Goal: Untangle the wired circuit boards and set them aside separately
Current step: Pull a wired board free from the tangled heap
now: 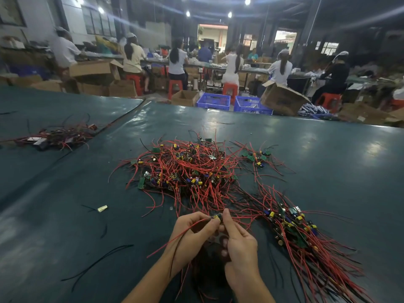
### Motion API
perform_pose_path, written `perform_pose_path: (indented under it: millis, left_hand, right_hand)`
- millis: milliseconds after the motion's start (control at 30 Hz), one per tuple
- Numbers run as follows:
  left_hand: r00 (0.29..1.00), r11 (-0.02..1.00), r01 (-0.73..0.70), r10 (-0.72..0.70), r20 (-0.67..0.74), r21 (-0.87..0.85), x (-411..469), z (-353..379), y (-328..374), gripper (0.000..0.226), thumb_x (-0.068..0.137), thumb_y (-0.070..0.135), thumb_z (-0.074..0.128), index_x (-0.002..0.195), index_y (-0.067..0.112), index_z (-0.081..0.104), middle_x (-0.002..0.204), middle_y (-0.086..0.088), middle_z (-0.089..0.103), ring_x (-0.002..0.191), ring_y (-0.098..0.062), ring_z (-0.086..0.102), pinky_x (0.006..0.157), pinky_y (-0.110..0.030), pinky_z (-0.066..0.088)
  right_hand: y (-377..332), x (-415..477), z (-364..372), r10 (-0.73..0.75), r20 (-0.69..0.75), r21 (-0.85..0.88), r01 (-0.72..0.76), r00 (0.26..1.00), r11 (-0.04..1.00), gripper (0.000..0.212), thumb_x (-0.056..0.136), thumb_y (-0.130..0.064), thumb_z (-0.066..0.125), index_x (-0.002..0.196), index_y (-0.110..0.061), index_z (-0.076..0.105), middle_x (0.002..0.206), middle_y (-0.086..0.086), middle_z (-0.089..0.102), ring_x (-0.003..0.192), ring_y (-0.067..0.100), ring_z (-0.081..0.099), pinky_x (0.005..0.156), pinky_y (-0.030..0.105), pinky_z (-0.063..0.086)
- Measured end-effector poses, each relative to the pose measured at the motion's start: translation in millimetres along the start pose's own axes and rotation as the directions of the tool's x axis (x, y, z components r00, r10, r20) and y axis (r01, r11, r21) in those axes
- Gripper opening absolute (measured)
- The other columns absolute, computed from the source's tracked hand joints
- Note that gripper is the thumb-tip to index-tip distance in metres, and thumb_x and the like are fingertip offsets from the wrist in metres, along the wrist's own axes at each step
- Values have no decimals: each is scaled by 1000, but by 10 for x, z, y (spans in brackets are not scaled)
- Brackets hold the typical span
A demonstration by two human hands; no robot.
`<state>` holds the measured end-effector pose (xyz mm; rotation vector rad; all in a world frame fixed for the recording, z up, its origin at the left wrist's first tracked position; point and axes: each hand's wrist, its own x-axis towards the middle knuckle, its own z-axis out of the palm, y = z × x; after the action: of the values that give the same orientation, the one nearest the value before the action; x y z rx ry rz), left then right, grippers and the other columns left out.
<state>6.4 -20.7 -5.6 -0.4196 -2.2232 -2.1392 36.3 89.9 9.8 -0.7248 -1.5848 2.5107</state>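
A big tangled heap of small green circuit boards with red and black wires lies in the middle of the dark green table. Just below the heap, my left hand and my right hand pinch one small wired board between their fingertips; its red and black wires trail down across my left wrist. To the right, a sorted bundle of boards lies with its wires combed toward the near right. A small group of boards sits at the heap's far right.
Another pile of wired parts lies at the far left of the table. A small yellowish piece and loose black wires lie at the near left. Beyond the table are blue crates, cardboard boxes and seated workers.
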Motion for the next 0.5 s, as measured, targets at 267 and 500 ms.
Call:
perform_pose_path:
  millis: [267,500]
  left_hand:
    - [997,999,-38,37,-71,-14,33,-6,-15,22,83,35,68,74,15,71,65,-3,69,61,-13,65,60,-30,54]
    - [999,997,-35,37,19,-61,14,28,-1,32,90,43,57,72,20,69,71,2,67,70,-11,63,67,-20,47]
  right_hand:
    - [-54,-4,-17,-144,91,-103,153,985,983,15,88,-25,70,78,-23,81,61,7,52,49,12,42,38,20,30]
    - [-130,-80,20,-116,204,-36,126,972,991,20,90,-10,65,79,-14,82,85,12,77,79,20,75,62,23,57]
